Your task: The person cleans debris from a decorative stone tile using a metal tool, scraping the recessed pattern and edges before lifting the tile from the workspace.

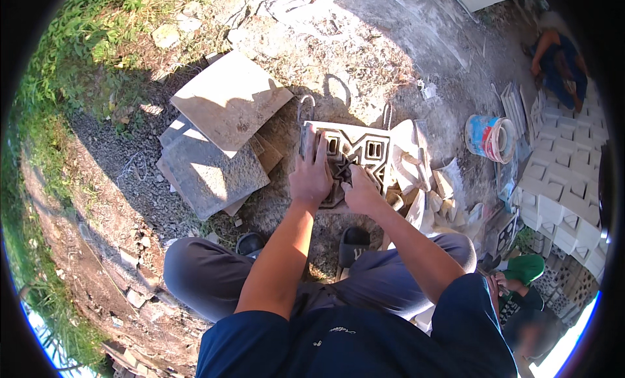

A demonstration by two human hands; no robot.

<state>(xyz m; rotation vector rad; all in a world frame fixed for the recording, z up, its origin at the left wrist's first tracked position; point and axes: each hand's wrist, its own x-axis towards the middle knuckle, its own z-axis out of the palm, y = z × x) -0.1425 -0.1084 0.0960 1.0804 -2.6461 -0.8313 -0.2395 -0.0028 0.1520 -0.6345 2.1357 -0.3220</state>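
In front of me on the ground lies a rectangular mould-like frame with a raised geometric pattern and dark grooves. Curved metal hooks rise from its far corners. My left hand rests on its left side, fingers stretched toward the far edge. My right hand is at the middle of the pattern, forefinger and thumb close together over a dark star-shaped part. Its other fingers are curled; anything small inside them is hidden.
Stacked flat slabs lie left of the frame. Crumpled sacks and broken pieces are on its right, with a bucket beyond. Pale blocks are stacked far right. One person is at upper right, another at lower right.
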